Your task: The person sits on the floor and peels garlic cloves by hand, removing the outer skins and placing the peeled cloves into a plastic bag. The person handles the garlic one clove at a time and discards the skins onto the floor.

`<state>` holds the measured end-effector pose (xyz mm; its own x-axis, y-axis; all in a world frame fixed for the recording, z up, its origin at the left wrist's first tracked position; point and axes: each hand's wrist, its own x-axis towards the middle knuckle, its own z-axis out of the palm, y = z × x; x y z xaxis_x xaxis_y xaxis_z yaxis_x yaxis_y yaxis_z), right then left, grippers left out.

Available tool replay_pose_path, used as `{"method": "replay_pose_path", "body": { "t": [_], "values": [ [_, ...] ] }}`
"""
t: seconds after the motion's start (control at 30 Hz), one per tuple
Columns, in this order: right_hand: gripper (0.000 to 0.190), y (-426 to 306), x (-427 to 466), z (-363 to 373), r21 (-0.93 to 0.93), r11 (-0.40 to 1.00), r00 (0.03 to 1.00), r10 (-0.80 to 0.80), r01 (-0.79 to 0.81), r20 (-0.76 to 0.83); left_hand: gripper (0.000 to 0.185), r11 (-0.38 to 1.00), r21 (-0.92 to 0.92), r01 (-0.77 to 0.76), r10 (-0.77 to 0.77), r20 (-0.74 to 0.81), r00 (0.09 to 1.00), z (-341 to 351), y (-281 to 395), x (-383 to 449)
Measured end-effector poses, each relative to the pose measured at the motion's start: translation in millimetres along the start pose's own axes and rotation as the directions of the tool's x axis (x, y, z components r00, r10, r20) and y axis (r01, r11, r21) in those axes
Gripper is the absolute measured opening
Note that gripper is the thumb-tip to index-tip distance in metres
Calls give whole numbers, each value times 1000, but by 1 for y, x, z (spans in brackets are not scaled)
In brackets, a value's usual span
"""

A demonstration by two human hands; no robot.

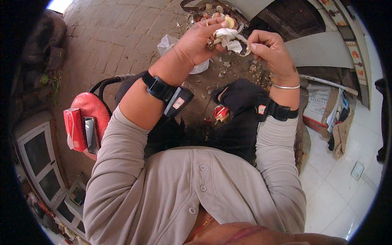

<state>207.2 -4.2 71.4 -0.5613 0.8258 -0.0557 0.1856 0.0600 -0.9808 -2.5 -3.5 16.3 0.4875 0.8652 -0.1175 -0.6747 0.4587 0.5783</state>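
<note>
My left hand [197,41] is closed around a crumpled white papery bundle [227,36] with brownish strands at its near side. A pale yellow rounded piece [229,22] shows at those fingertips; what it is I cannot tell. My right hand [269,50] pinches the end of a thin pale strip [245,50] that curves away from the bundle. The left palm hides part of the bundle. Beyond both hands lies a dark-rimmed container [235,12] with several brown and pale rounded things in it.
Scraps [225,65] litter the brick floor [116,33]. A clear plastic bag [167,43] lies beyond my left forearm. A red-and-white packet [221,113] is near my foot. At left, a red stool seat [88,105] holds a red tissue pack [75,130] and a phone [91,134]. A cardboard box [318,104] stands right.
</note>
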Motion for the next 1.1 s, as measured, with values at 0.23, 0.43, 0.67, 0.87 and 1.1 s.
{"method": "replay_pose_path", "body": {
  "t": [0.23,0.43,0.67,0.87,1.1],
  "values": [
    [14,9,4,-5,-386,920,977,-135,61,-167,22,915,399,-59,67,-7,998,2,-6,0],
    [16,6,5,5,-212,977,979,-69,27,-193,20,829,558,-39,55,-12,998,5,-8,-2],
    [15,10,8,6,-204,979,987,-52,20,-154,19,828,561,13,-3,-20,1000,3,-10,-1],
    [14,13,13,9,-133,991,981,3,-29,-192,18,654,736,-172,251,3,968,6,-13,0],
    [13,11,14,12,-105,993,971,23,-50,-239,19,493,841,-223,356,39,934,1,-14,2]
  ]
}}
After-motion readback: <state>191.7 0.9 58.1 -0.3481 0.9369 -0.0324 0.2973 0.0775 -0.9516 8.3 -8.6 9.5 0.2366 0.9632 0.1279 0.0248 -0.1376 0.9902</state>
